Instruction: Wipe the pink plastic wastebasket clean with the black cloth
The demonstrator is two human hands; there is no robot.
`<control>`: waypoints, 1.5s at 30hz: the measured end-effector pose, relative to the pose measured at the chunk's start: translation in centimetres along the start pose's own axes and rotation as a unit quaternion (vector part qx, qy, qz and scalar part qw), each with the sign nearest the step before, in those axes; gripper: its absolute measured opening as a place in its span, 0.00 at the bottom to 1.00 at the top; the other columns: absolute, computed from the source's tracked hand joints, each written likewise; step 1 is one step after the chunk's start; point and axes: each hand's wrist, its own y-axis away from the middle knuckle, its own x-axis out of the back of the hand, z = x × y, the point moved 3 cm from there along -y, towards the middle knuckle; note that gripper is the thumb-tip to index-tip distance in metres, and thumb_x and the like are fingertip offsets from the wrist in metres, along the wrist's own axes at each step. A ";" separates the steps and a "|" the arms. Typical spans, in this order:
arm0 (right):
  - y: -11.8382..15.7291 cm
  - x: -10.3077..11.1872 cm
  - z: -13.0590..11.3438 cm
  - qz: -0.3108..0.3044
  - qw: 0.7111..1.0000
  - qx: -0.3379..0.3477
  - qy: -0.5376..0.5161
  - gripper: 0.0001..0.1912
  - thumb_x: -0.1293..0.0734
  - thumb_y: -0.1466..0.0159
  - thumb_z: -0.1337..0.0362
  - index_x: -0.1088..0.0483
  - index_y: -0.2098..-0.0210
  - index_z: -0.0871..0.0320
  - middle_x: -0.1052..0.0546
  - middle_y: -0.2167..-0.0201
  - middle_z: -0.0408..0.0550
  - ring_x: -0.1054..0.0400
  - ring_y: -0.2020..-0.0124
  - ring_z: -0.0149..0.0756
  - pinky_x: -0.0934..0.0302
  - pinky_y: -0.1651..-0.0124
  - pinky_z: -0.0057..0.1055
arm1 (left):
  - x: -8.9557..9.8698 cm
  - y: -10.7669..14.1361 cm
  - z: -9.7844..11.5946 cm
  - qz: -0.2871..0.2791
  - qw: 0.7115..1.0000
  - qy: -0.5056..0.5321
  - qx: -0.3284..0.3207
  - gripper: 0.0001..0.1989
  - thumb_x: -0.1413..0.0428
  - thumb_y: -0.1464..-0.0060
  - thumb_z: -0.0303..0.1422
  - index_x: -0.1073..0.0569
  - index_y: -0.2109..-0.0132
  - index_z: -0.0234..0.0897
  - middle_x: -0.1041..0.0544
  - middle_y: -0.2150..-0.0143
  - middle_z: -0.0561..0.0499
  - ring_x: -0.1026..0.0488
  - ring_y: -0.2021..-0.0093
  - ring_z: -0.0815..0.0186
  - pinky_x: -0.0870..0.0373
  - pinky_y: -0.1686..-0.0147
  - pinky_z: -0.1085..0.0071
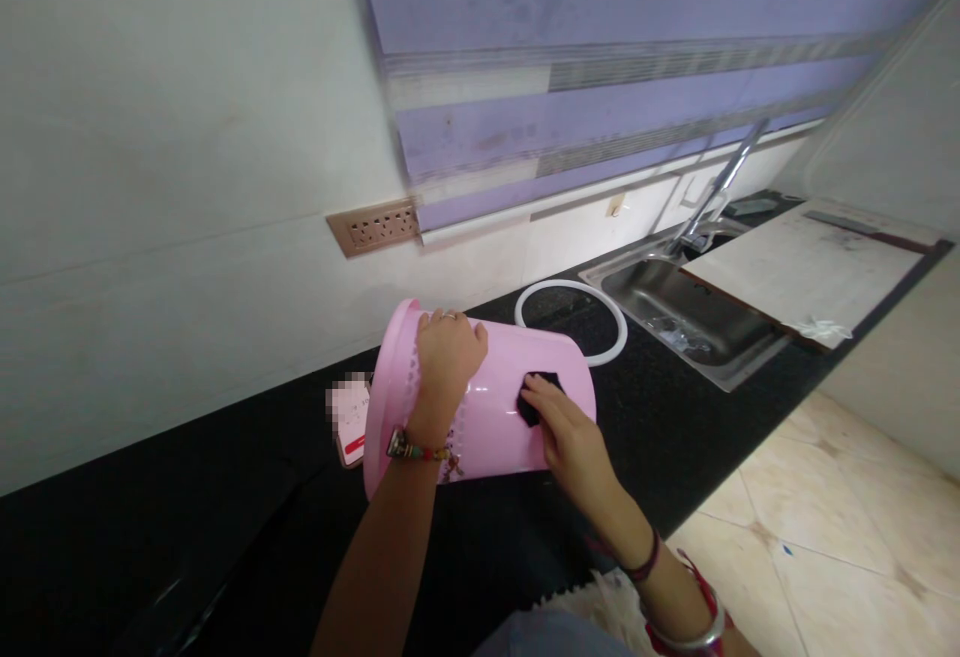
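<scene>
A pink plastic trash bin [510, 362] lies on its side on the black countertop, its wide rim to the left and its base to the right. My left hand [450, 357] is closed over the bin's upper side near the rim, fingers curled against it, with a ring and a beaded bracelet showing. Under the fingers of my right hand [566, 427], a small black cloth or sponge [530, 407] is pressed flat to the bin's side, close to the base. Which of the two it is, I cannot tell.
Behind the bin lies a white plastic ring [624, 322]. Rightward are a steel sink [660, 307] with a faucet [720, 187] and a large board [817, 262] bearing a knife [870, 230]. A phone [352, 422] sits left of the rim, below a wall socket [379, 227].
</scene>
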 end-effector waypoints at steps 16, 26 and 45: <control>-0.6 -0.2 -2.7 -0.023 0.996 0.082 -0.027 0.24 0.47 0.42 0.79 0.30 0.53 0.61 0.27 0.50 0.54 0.36 0.45 0.37 0.37 0.45 0.39 | 0.4 -0.4 -1.0 -0.053 0.993 -0.025 -0.101 0.19 0.61 0.43 0.26 0.26 0.59 0.27 0.23 0.59 0.38 0.27 0.57 0.58 0.37 0.58 0.63; -1.7 -0.5 -2.6 -0.038 0.996 0.065 -0.043 0.24 0.47 0.44 0.79 0.30 0.54 0.60 0.27 0.50 0.53 0.36 0.45 0.36 0.37 0.44 0.39 | 0.3 -0.1 -0.8 -0.035 0.996 -0.011 -0.086 0.19 0.61 0.45 0.26 0.26 0.60 0.27 0.23 0.59 0.37 0.28 0.55 0.56 0.38 0.53 0.60; -2.9 1.4 3.0 -0.035 0.997 -0.049 -0.047 0.20 0.44 0.45 0.77 0.27 0.61 0.58 0.23 0.55 0.49 0.29 0.53 0.38 0.34 0.49 0.38 | 0.0 3.4 -1.8 0.063 0.996 0.032 -0.055 0.22 0.59 0.40 0.34 0.34 0.44 0.32 0.35 0.40 0.41 0.43 0.38 0.53 0.49 0.41 0.54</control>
